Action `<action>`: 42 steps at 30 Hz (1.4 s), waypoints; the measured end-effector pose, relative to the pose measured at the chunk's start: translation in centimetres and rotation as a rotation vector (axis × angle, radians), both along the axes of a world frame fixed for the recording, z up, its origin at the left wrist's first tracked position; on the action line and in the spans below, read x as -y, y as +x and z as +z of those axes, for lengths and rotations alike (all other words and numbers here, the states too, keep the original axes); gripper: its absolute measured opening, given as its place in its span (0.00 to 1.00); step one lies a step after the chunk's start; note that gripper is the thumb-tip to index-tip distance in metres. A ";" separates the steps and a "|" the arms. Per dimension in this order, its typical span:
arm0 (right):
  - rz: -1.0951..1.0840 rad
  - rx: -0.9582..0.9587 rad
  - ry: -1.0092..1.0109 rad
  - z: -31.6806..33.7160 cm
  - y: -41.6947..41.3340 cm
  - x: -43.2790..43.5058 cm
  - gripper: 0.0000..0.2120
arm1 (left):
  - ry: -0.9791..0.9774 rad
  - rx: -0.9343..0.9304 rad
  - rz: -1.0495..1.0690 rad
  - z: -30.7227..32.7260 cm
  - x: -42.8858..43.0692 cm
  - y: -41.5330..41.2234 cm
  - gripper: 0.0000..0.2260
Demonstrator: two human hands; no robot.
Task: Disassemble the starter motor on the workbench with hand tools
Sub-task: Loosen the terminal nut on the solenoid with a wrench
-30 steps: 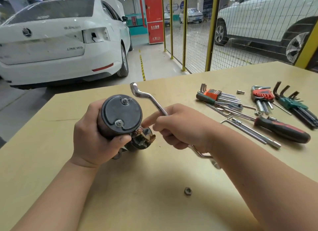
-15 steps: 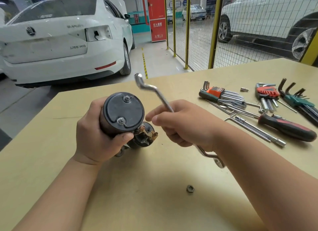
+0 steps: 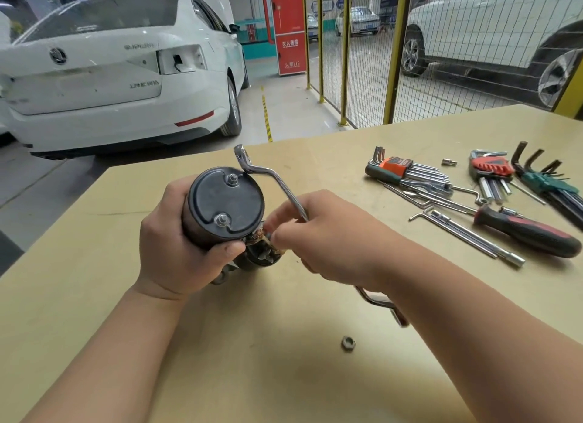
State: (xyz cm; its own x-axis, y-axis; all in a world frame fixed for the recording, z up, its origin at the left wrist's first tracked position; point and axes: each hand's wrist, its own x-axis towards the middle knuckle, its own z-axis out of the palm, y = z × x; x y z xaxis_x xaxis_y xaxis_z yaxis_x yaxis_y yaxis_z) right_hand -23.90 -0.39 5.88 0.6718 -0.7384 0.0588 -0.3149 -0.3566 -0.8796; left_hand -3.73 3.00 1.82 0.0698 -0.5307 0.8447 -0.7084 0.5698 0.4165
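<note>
My left hand (image 3: 176, 249) grips the black starter motor (image 3: 224, 206) around its body, the round end cap facing me with two nuts on it. A smaller cylinder with copper parts (image 3: 262, 249) sits below the cap. My right hand (image 3: 331, 236) holds a silver offset ring wrench (image 3: 271, 179) by its shaft. The wrench's upper ring end stands just above the top nut (image 3: 232, 178) at the cap's rim. Its lower end sticks out under my right wrist. A loose nut (image 3: 348, 342) lies on the workbench (image 3: 94, 296) nearer to me.
To the right lie hex key sets (image 3: 407, 173), (image 3: 492, 170), a green key set (image 3: 549, 182), a red-and-black screwdriver (image 3: 523, 231), a thin socket rod (image 3: 473, 236) and a small bit (image 3: 449, 162). A white car and a yellow mesh fence stand beyond the bench's far edge.
My right hand has swung the wrench left, bringing its upper ring end from open air beside the motor to the top nut. The left hand keeps its hold on the motor.
</note>
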 end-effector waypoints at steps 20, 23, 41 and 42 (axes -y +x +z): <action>0.083 0.184 0.366 -0.9 -0.4 1.0 0.15 | 0.003 -0.003 0.007 0.0 0.0 -0.2 0.29; 0.184 0.190 0.383 -0.7 -0.2 0.6 0.16 | -0.006 0.015 0.013 0.1 0.1 -0.1 0.28; 0.109 0.143 0.295 -0.4 -0.3 0.4 0.18 | -0.001 0.047 0.029 0.1 0.2 -0.1 0.27; 0.137 0.191 0.334 -0.3 -0.2 0.3 0.19 | -0.002 0.040 0.036 0.1 0.2 -0.2 0.27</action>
State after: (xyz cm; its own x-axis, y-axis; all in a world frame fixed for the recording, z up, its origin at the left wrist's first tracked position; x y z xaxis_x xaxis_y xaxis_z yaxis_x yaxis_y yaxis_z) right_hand -24.13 -0.71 5.62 0.7657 -0.6422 -0.0358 -0.1043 -0.0689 -0.9922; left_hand -3.91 2.85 1.96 0.0552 -0.5269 0.8481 -0.7446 0.5441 0.3865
